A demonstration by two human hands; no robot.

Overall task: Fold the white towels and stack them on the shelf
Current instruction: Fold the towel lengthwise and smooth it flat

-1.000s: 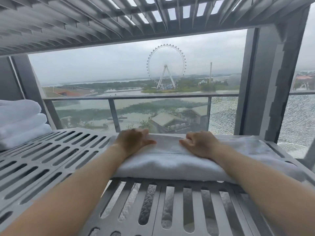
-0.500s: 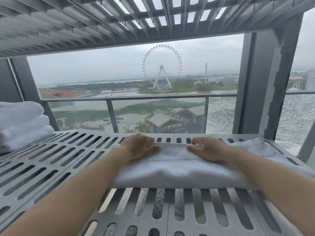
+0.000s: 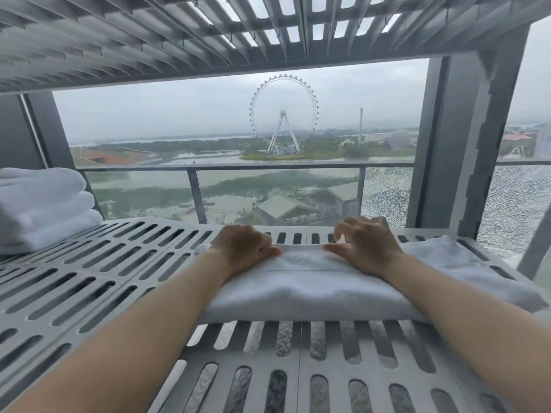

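Note:
A folded white towel [image 3: 301, 290] lies flat on the grey slotted shelf [image 3: 98, 278], right of its middle. My left hand [image 3: 241, 250] rests on the towel's far left part, fingers curled down against it. My right hand [image 3: 368, 244] sits on the far right part with its fingers lifted and spread, only the thumb and palm touching the cloth. A stack of three folded white towels [image 3: 41, 210] stands at the shelf's far left.
Another slotted shelf [image 3: 208, 34] hangs low overhead. A thick grey post [image 3: 465, 144] rises at the back right. Behind the shelf are a railing and a window. Bare shelf surface lies between the stack and the towel.
The towel and both hands have slid back toward me from the shelf's far edge. My right hand's fingers have lifted and spread off the towel.

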